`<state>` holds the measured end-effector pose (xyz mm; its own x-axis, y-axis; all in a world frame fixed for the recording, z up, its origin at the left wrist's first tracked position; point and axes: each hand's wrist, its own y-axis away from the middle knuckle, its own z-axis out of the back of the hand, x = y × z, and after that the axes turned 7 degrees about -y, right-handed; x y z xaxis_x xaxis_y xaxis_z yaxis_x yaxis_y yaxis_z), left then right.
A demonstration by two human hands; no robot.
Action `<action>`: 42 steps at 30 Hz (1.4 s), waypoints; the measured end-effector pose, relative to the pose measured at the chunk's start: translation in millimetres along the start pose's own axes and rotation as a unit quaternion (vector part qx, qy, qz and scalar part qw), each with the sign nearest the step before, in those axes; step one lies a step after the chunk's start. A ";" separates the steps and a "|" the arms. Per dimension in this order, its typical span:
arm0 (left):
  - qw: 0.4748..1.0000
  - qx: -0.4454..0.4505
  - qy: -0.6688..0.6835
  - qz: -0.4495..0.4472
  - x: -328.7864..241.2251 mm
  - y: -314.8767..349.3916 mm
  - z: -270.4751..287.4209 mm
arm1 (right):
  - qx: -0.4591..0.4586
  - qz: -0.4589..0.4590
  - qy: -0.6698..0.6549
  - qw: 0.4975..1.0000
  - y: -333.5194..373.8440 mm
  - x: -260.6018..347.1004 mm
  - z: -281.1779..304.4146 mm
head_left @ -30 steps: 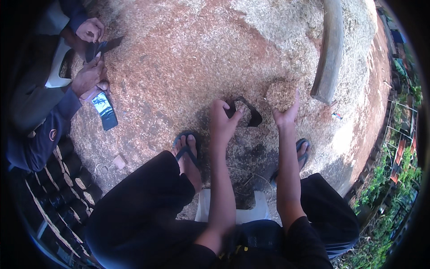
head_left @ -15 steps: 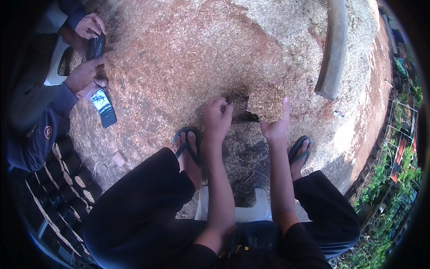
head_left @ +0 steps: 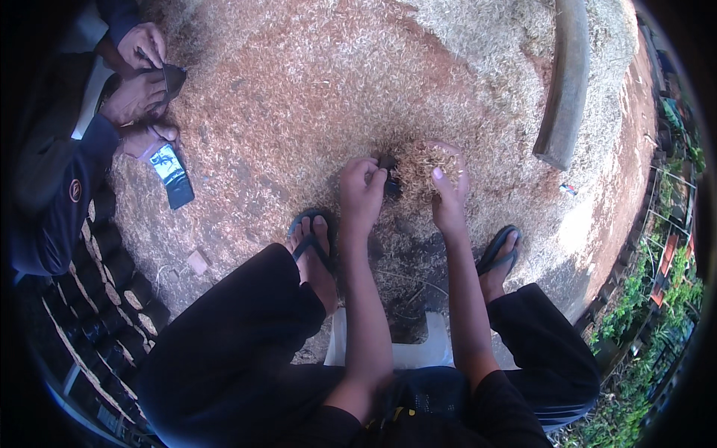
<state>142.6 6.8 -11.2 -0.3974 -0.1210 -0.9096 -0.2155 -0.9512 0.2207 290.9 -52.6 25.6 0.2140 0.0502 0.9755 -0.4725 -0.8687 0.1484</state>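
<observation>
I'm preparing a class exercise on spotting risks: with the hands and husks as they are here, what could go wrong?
Loose husks cupped in the right hand could spill between the fingers or past the black bag beside them.

The bag looks thin and soft, and the left hand grips it at one side, so it might fold or slip.

Spilled husks might be hard to pick out from the similar bits on the ground.
</observation>
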 end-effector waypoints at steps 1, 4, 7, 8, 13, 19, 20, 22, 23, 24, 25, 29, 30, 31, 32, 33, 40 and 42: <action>1.000 0.007 -0.005 0.010 -0.1 0.1 0.9 | -0.005 -0.007 0.002 1.000 -0.4 -0.8 -0.1; 0.999 0.029 -0.021 0.008 -1.4 1.2 5.0 | -0.009 -0.012 0.007 1.000 -1.5 -3.1 -0.7; 0.991 0.071 -0.109 0.016 -3.4 4.2 9.2 | 0.000 0.006 0.001 1.000 -1.9 -3.2 -2.2; 0.991 0.069 -0.110 0.016 -4.1 4.4 9.2 | -0.003 0.001 -0.016 1.000 -1.7 -2.3 -2.9; 0.994 0.054 -0.091 -0.008 -6.1 4.3 5.1 | 0.004 -0.001 -0.025 1.000 2.2 8.9 -5.3; 0.998 0.024 -0.053 0.018 -0.9 4.3 2.1 | 0.042 0.061 0.163 0.984 3.9 21.4 1.7; 0.998 0.019 -0.056 0.016 0.3 4.3 1.7 | 0.055 0.068 0.182 0.979 4.3 21.7 3.1; 0.998 0.014 -0.059 0.020 2.3 4.1 1.2 | 0.076 0.083 0.222 0.969 4.7 20.1 5.5; 0.998 0.004 -0.055 0.006 3.1 3.8 1.1 | 0.084 0.093 0.244 0.962 4.4 18.8 6.4; 0.999 -0.001 -0.049 -0.001 3.6 3.4 1.1 | 0.092 0.102 0.265 0.954 4.2 17.2 6.9; 0.999 -0.001 -0.040 0.000 4.0 3.1 1.2 | 0.088 0.108 0.280 0.950 4.4 15.9 7.1; 0.999 -0.011 -0.036 -0.024 3.9 2.2 2.2 | 0.067 0.126 0.335 0.931 7.6 15.2 3.4; 0.999 -0.009 -0.030 -0.023 4.0 2.1 2.2 | 0.059 0.129 0.350 0.926 9.5 16.6 1.2; 0.999 -0.008 -0.025 -0.021 4.1 1.9 2.0 | 0.057 0.116 0.347 0.929 11.3 18.5 -1.1; 0.999 -0.006 -0.024 -0.022 4.5 1.7 1.6 | 0.055 0.102 0.346 0.931 12.9 20.7 -3.6; 0.999 -0.004 -0.023 -0.023 5.0 1.5 0.8 | 0.054 0.094 0.338 0.935 13.8 23.1 -6.1; 0.999 -0.028 -0.014 -0.021 8.9 2.1 -5.6 | 0.049 0.075 0.382 0.920 18.5 35.2 -10.6; 0.998 -0.039 -0.029 -0.042 8.0 2.4 -6.5 | 0.092 0.050 0.403 0.909 20.3 33.5 -11.2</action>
<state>144.8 1.7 -20.2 -0.4323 -0.0258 -0.9014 -0.1807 -0.9768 0.1146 278.9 -63.0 63.1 -0.5526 0.2472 0.7959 -0.2887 -0.9527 0.0954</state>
